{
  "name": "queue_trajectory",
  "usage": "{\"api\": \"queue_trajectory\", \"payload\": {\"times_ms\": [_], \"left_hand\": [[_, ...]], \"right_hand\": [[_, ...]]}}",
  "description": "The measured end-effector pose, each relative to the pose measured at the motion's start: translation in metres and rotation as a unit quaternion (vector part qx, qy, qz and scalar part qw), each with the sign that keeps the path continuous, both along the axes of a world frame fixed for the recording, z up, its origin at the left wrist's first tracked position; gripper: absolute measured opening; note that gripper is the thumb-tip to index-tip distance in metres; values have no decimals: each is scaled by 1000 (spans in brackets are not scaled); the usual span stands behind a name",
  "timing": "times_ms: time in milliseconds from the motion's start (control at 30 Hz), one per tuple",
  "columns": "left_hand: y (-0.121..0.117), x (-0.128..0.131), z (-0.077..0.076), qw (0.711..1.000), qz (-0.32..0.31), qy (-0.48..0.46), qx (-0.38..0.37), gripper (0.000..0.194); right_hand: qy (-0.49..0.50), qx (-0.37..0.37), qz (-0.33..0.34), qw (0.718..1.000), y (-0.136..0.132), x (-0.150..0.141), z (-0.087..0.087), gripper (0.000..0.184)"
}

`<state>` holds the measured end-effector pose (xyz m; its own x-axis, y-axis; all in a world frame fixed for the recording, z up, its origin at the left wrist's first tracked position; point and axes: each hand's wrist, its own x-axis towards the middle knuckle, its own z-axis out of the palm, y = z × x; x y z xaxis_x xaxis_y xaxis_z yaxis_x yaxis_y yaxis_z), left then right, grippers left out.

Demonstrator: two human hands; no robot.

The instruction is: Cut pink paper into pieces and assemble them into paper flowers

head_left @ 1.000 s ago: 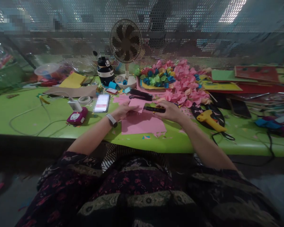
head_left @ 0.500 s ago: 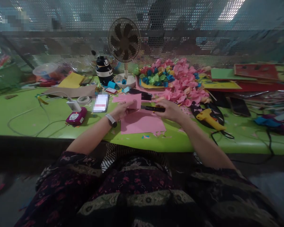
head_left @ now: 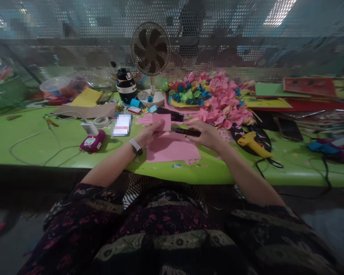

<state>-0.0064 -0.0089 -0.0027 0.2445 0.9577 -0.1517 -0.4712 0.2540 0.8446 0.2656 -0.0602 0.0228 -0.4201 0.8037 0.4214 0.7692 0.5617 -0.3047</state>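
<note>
My left hand (head_left: 149,133) pinches a small rectangular piece of pink paper (head_left: 163,121) between thumb and fingers. My right hand (head_left: 205,134) is closed round a long, narrow black tool (head_left: 187,132), whose tip points left toward the paper's right edge. Its exact kind is not clear in the dim picture. Beneath both hands a larger pink sheet (head_left: 172,149) lies flat on the green tabletop, with small pink scraps (head_left: 192,162) along its lower right edge. More pink strips (head_left: 144,120) lie just behind my left hand.
A heap of pink paper flowers (head_left: 223,97) is at the back, beside green and blue ones (head_left: 190,94). A yellow glue gun (head_left: 253,144) rests at right. At left are a phone (head_left: 122,125) and a purple power socket (head_left: 92,141). A fan (head_left: 150,49) and black bottle (head_left: 126,87) stand behind.
The black tool has tilted slightly, and its grey front part now shows less beside the paper. My left hand's small pink piece has shifted a little. Everything else looks the same.
</note>
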Motion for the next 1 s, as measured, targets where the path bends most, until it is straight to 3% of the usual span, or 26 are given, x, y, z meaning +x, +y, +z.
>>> {"api": "queue_trajectory", "payload": {"times_ms": [167, 667, 1000], "left_hand": [[-2, 2, 3, 1000, 10, 0, -6, 12], [-5, 7, 3, 1000, 12, 15, -1, 25], [-8, 12, 8, 1000, 22, -13, -7, 10]], "right_hand": [[-2, -5, -14, 1000, -3, -1, 0, 27], [-17, -8, -19, 1000, -4, -13, -2, 21], [-21, -17, -10, 1000, -9, -19, -3, 16]]}}
